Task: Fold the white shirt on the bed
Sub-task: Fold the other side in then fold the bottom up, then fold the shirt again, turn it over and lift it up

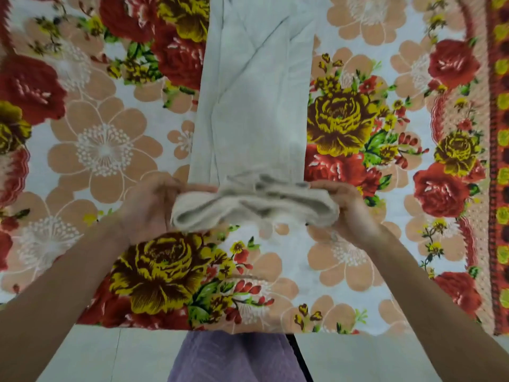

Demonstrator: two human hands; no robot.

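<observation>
The white shirt (253, 111) lies on the bed as a long narrow strip that runs away from me, its sides folded in. Its near end (248, 205) is bunched into a thick roll lifted a little off the bedspread. My left hand (148, 205) grips the left end of that roll, fingers curled under the cloth. My right hand (347, 208) holds the right end the same way. The far end of the shirt runs out of the top of the view.
A flowered bedspread (104, 150) in red, yellow and peach covers the bed. Its near edge (192, 328) lies just in front of me, with pale floor (110, 357) and my purple garment (237, 359) below it. A red patterned border (495, 188) runs down the right side.
</observation>
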